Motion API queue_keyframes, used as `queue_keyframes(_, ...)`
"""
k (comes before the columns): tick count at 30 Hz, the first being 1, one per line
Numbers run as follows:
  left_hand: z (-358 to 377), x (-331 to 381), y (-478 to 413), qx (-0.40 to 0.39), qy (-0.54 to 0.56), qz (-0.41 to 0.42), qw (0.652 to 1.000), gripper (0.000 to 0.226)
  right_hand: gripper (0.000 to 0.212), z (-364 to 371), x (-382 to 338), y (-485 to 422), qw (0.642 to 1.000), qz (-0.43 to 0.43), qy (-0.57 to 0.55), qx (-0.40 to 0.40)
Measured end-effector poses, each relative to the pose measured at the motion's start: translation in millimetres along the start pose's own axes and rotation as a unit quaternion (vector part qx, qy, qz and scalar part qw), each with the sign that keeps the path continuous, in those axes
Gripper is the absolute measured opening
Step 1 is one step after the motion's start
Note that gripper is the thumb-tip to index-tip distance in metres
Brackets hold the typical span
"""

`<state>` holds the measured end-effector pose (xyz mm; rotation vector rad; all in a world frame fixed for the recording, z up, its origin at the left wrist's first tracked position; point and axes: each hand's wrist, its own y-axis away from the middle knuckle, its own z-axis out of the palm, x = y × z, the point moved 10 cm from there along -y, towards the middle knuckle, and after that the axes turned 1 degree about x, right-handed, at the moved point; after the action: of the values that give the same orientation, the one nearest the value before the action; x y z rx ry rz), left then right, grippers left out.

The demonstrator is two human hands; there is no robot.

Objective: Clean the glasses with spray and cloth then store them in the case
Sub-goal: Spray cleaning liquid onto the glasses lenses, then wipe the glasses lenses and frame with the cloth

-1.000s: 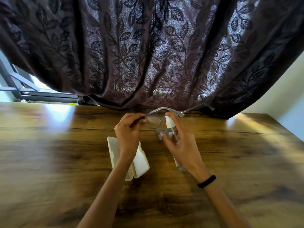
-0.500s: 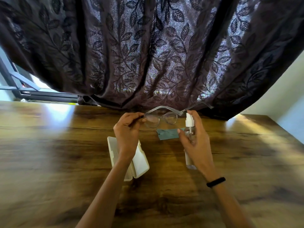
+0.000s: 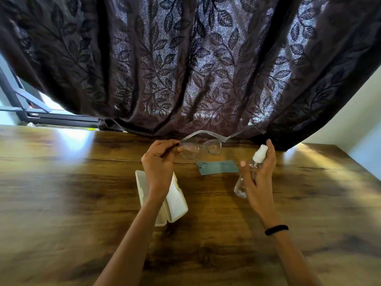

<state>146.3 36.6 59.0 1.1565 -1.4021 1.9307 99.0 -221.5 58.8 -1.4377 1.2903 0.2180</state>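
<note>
My left hand (image 3: 158,162) pinches the left end of clear-framed glasses (image 3: 201,146), held above the table with the arms unfolded and pointing away from me. To their right, my right hand (image 3: 258,178) grips a small clear spray bottle (image 3: 250,172) with a white nozzle, tilted toward the glasses, index finger raised above the nozzle. A blue-grey cloth (image 3: 217,167) lies flat on the table between my hands. An open cream case (image 3: 174,201) lies under my left wrist, partly hidden by it.
The wooden table (image 3: 61,193) stretches wide on both sides. A dark leaf-patterned curtain (image 3: 185,69) hangs over the table's far edge just behind the glasses. A window frame (image 3: 24,108) shows at far left, a pale wall (image 3: 350,124) at right.
My right hand has carried the spray bottle to the right, away from the lenses, uncovering the cloth on the table. The left hand has kept the glasses almost still.
</note>
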Motion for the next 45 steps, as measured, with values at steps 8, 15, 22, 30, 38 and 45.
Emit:
queue_keyframes(8,-2,-3,-1,0.005,-0.002,-0.011,1.0,0.031,0.073,-2,26,7,0.999,0.027,0.029,0.001)
queue_keyframes(15,-4,-5,-1,0.013,0.008,-0.02,1.0,0.028,0.078,-5,31,8,0.999,0.034,0.042,0.004)
queue_keyframes(22,-8,-4,-4,0.021,0.011,-0.008,1.0,0.031,0.05,-26,4,11,0.989,-0.028,0.1,0.105)
queue_keyframes(30,-16,-8,-9,0.033,0.008,-0.003,0.999,0.027,0.021,7,-55,19,0.95,-0.205,0.216,0.097)
queue_keyframes(38,-20,-5,-14,0.044,0.01,0.008,0.999,0.027,0.024,65,-45,20,0.944,-0.206,0.255,-0.031)
queue_keyframes(45,-17,-10,-13,0.038,0.003,-0.006,0.999,0.024,0.038,109,36,-8,0.925,-0.004,0.337,-0.177)
